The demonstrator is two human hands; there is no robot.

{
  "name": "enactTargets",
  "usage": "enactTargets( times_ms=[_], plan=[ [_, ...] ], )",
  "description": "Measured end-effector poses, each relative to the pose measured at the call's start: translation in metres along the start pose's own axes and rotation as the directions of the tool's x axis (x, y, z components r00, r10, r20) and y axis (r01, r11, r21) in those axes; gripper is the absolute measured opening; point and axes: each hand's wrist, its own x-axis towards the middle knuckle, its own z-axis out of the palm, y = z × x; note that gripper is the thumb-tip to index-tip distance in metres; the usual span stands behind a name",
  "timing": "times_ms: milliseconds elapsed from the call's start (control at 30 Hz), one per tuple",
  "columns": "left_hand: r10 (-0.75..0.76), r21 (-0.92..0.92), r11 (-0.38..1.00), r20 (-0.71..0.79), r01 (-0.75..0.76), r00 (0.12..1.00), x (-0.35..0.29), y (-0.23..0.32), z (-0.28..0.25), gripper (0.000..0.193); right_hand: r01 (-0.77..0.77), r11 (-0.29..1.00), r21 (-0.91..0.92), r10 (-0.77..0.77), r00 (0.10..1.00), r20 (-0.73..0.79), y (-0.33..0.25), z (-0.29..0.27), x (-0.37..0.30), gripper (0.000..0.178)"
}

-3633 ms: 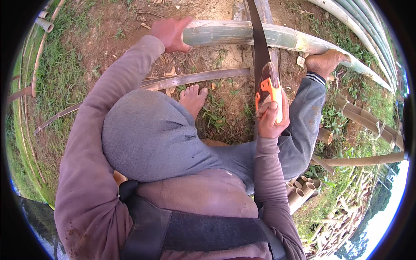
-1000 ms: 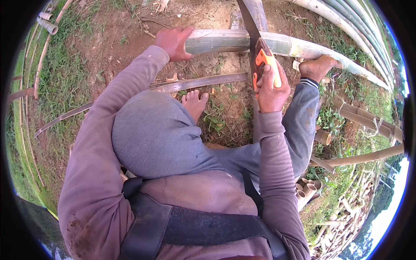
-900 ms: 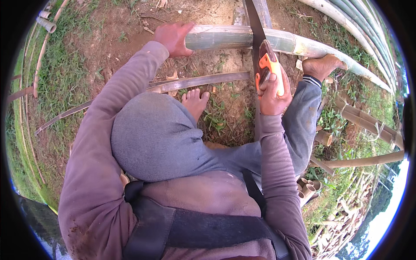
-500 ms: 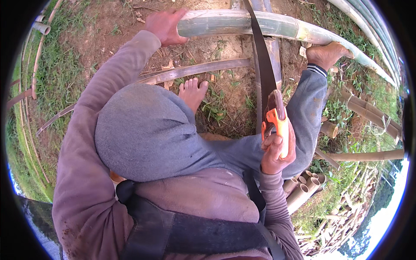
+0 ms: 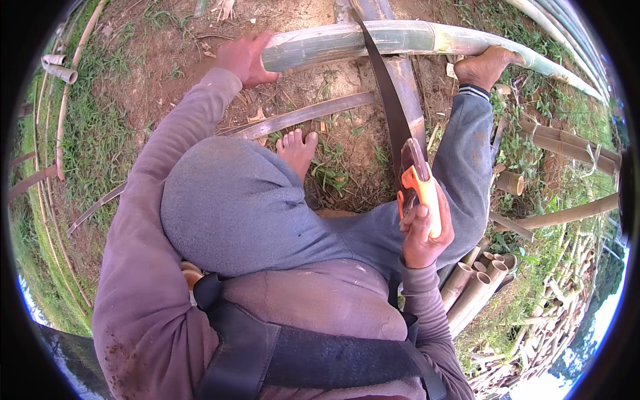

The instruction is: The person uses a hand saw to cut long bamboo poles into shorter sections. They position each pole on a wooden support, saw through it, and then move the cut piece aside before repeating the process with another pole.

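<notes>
A thick green bamboo pole (image 5: 327, 48) lies crosswise in front of me. My left hand (image 5: 244, 60) is closed round its left end, thumb toward the cut face. In my right hand (image 5: 427, 241) is a handsaw (image 5: 391, 92), gripped by its orange handle with the fingers wrapped round it. The dark blade points away from me and crosses the pole; how deep it sits in the bamboo I cannot tell. My bare right foot (image 5: 481, 68) presses on the pole to the right of the blade.
Another bamboo piece (image 5: 403, 87) runs lengthwise beneath the pole. A split strip (image 5: 307, 115) lies near my left foot (image 5: 297, 148). Cut bamboo tubes (image 5: 475, 288) are bunched at the right, with tied poles (image 5: 567, 148) farther out and long green poles (image 5: 567, 30) at the far right.
The whole view has shifted and tilted slightly. The saw blade slants a little more to the left across the pole. Both hands keep their holds, and the foot stays on the pole.
</notes>
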Motion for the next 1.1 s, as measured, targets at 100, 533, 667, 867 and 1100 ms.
enactTargets(
  times_ms=[100, 533, 667, 867, 1100],
  plan=[
    [-0.036, 0.037, 0.999, 0.039, 0.035, 0.999, 0.001, 0.004, 0.0, 0.099, -0.026, 0.997, 0.072, 0.028, 0.999, -0.025, 0.019, 0.05, 0.061, 0.039],
    [-0.021, 0.02, 1.0, 0.011, 0.021, 1.0, -0.004, -0.004, 0.004, 0.097, -0.112, 0.993, -0.032, 0.111, 0.994, -0.02, -0.01, 0.002, -0.011, 0.047],
    [-0.009, 0.014, 1.0, 0.036, 0.009, 0.999, -0.003, 0.003, 0.002, 0.099, -0.043, 0.995, 0.085, 0.047, 0.998, -0.042, 0.014, 0.05, 0.052, 0.04],
    [-0.035, 0.033, 0.999, 0.127, 0.031, 0.991, -0.003, 0.013, -0.011, 0.106, 0.008, 0.993, 0.114, -0.007, 1.0, -0.016, 0.009, 0.11, 0.141, 0.033],
    [-0.027, 0.007, 1.0, 0.067, 0.027, 0.997, -0.001, 0.001, -0.007, 0.104, 0.028, 0.999, 0.023, -0.028, 0.999, -0.035, -0.006, 0.012, 0.002, 0.041]
  ],
)
